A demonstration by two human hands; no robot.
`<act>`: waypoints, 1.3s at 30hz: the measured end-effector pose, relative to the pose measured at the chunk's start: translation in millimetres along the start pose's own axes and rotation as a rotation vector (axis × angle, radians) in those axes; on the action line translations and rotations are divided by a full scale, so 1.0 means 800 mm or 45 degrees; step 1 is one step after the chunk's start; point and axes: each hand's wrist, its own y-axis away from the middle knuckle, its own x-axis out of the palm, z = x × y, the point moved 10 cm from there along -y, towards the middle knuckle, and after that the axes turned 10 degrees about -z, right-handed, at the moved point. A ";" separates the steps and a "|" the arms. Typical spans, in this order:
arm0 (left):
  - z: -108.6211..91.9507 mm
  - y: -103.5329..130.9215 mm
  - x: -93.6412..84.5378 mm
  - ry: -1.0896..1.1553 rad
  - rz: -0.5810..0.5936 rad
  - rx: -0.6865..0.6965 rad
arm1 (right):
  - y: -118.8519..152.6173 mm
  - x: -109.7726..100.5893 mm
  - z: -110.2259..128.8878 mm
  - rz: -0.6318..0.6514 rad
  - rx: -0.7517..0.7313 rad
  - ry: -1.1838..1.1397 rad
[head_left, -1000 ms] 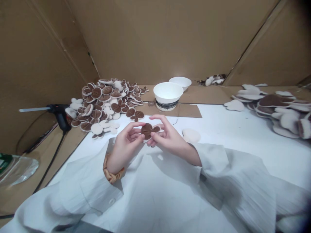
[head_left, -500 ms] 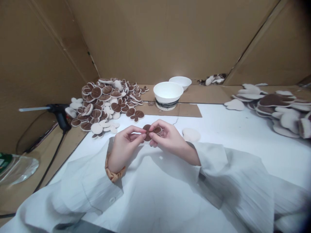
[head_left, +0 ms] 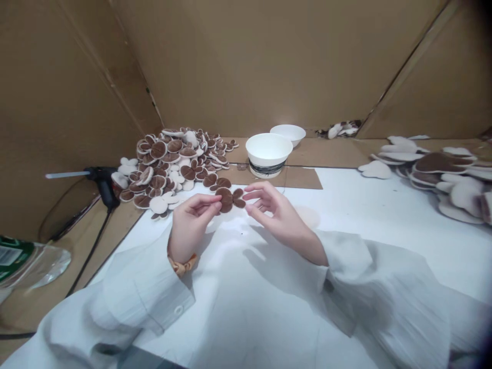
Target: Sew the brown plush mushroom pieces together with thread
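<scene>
left hand (head_left: 192, 223) pinches brown piece (head_left: 225, 200), apparently joined; right hand (head_left: 280, 215) spread beside it. similar heap (head_left: 169, 158): ten o'clock. untouched larger pieces (head_left: 434, 163): two o'clock.

Brightly lit white tabletop (head_left: 346, 202), soft shadows below the hands (head_left: 192, 225) (head_left: 286, 220), dimmer cardboard wall (head_left: 269, 66), dark blurred right edge

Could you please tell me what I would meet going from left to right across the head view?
Green-labelled bottle, glue gun, left hand, brown plush piece, right hand, rightmost pile of plush pieces.

No readable text — bottle label (head_left: 15, 259) (green) blurred.
</scene>
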 end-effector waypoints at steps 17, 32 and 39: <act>0.011 -0.098 -0.154 -0.252 -0.786 0.403 | 0.095 -0.112 -0.083 0.010 -0.331 1.264; 0.083 -0.129 -0.241 -0.868 -1.051 0.093 | 0.097 -0.106 -0.095 0.088 -0.384 1.293; 0.040 -0.107 -0.230 -1.050 -1.042 0.161 | 0.097 -0.107 -0.092 0.048 -0.351 1.244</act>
